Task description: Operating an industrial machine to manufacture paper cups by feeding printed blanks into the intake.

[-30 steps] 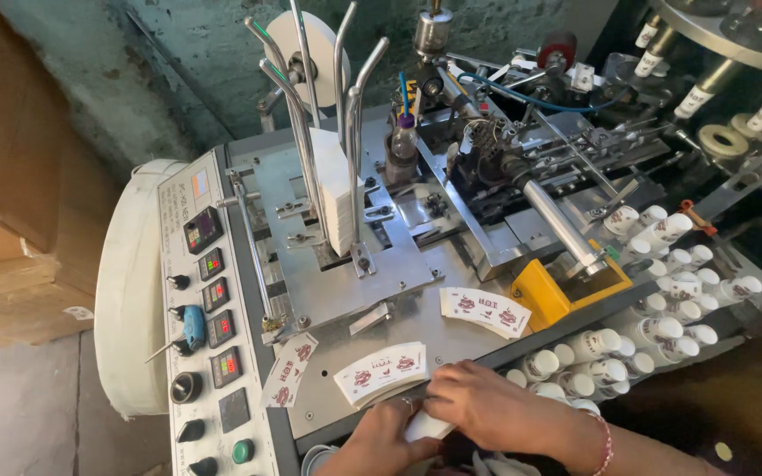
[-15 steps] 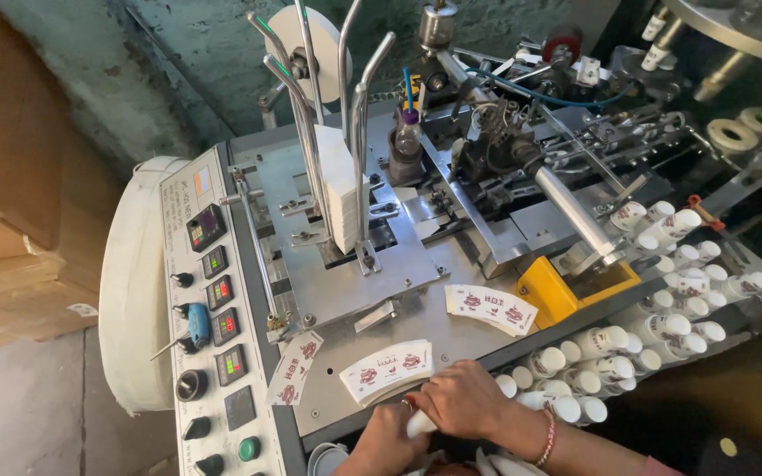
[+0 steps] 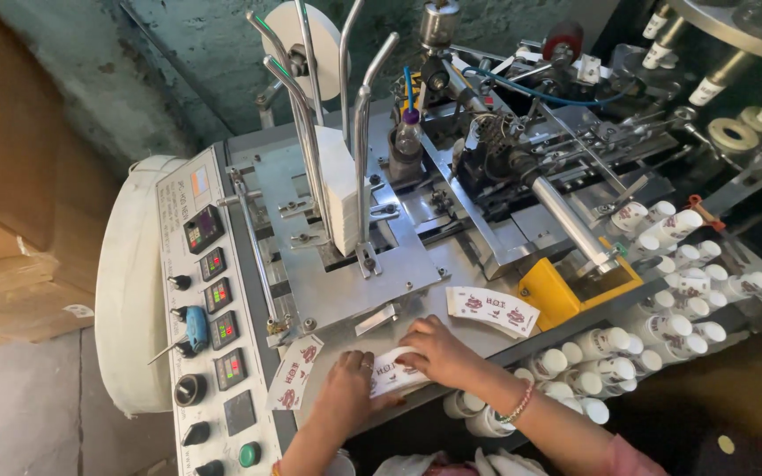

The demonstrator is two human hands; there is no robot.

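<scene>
Both my hands rest on a curved white paper cup blank with red print (image 3: 392, 372), lying on the grey machine deck (image 3: 346, 291) near its front edge. My left hand (image 3: 352, 394) presses on the blank's left end. My right hand (image 3: 438, 351), a bead bracelet on its wrist, covers the blank's right end with fingers curled over it. A second printed blank (image 3: 491, 310) lies just right of my right hand. A third blank (image 3: 293, 372) lies left of my left hand, beside the control panel.
A control panel (image 3: 213, 326) with displays, knobs and a green button runs down the left. A tall stack of white blanks (image 3: 339, 189) stands between metal guide rods. A yellow chute (image 3: 566, 286) and many finished white cups (image 3: 663, 300) fill the right. Cardboard boxes (image 3: 11, 220) stand at far left.
The view has shifted and my hands have moved up onto the deck. They now cover the middle blank, which lay free in front of them before.
</scene>
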